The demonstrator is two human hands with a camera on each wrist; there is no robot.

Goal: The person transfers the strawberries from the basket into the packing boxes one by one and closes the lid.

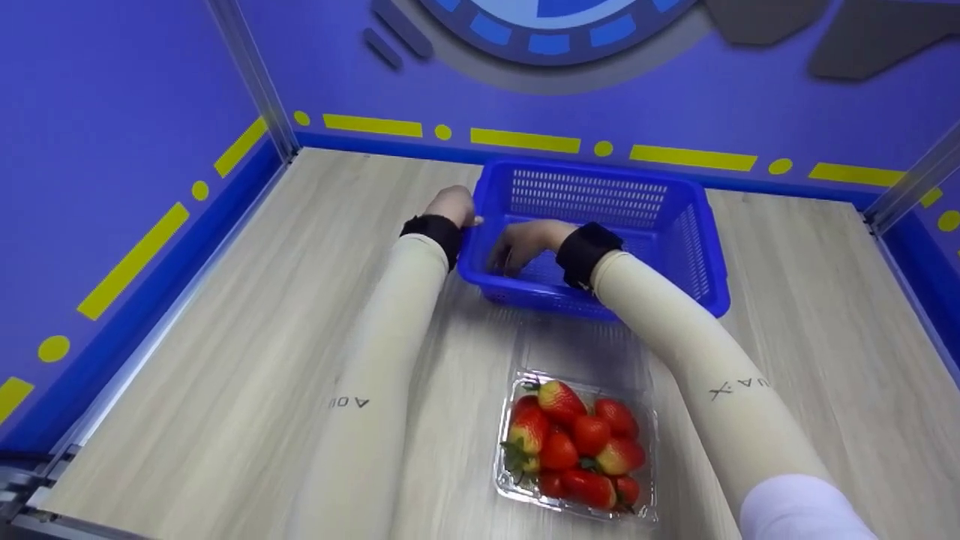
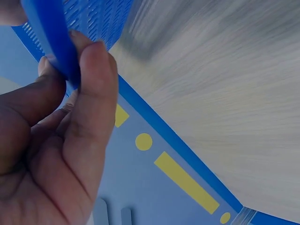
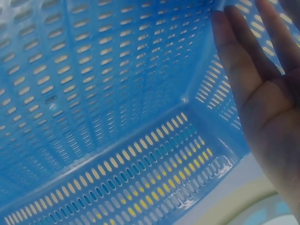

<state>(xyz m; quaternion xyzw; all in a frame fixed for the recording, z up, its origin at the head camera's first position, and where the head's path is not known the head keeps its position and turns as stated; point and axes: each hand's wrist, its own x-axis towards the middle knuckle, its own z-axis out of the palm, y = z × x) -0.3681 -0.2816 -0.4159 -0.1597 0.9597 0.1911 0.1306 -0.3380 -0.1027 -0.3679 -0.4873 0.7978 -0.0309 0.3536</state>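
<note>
A blue plastic basket (image 1: 592, 304) with slotted walls stands at the back of the table. My left hand (image 1: 452, 205) pinches its left rim, thumb on one side and fingers on the other, as the left wrist view shows with the rim (image 2: 56, 42) between them. Inside the basket, near that same left side, is my right hand (image 1: 529, 244). Its fingers (image 3: 232, 61) are extended close to the slotted wall; whether they touch it I cannot tell. No object shows in that hand. In front of the basket sits a clear plastic box (image 1: 504, 469) holding several red strawberries (image 1: 559, 450).
The box's clear lid (image 1: 581, 349) lies folded back toward the basket. Blue panels (image 1: 375, 90) with yellow marks enclose the wooden table (image 1: 247, 322) at the back and sides. Metal posts (image 1: 259, 75) stand in the corners.
</note>
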